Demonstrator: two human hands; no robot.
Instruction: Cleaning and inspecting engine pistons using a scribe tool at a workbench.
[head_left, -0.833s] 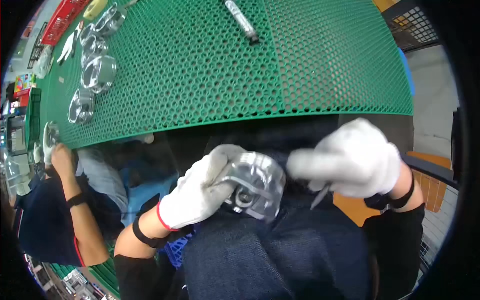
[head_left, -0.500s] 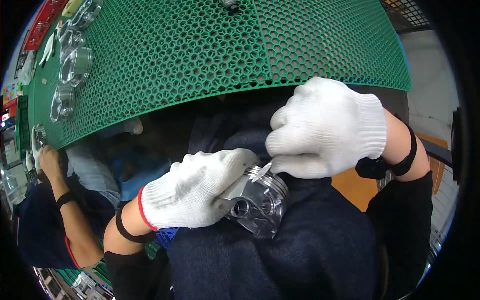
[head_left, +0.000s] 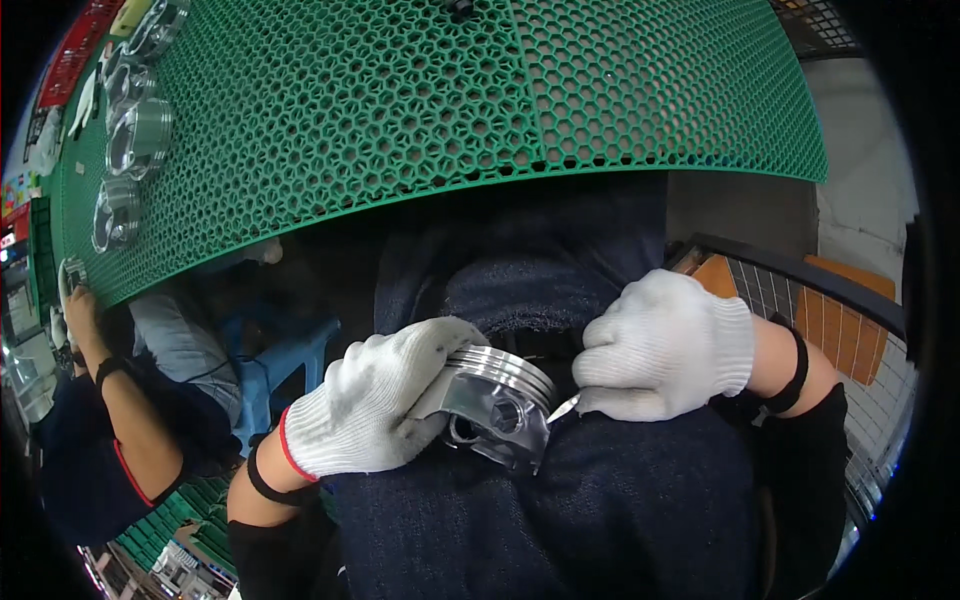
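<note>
A shiny metal piston (head_left: 495, 405) rests on the person's lap, on dark blue cloth (head_left: 600, 510) with a fine woven grain. The piston is a short cylinder with grooved rings round its top and a round hole through its side; it lies tilted, crown up and away from the person. The left hand (head_left: 375, 410), in a white knitted glove with a red cuff edge, wraps round the piston's left side and grips it. The right hand (head_left: 665, 345), in the same kind of white knitted glove, is closed round a thin pointed metal tool (head_left: 562, 407), whose tip sits at the piston's right edge, just below the rings.

Beyond the lap lies a green plastic mat (head_left: 450, 90) with a honeycomb pattern of open holes covering the table. Along the mat's left edge stand more metal pistons (head_left: 135, 140) in a row, round and bright. At the table's near left corner another person's bare hand (head_left: 80, 305) touches the mat's edge, with a dark band on the wrist.
</note>
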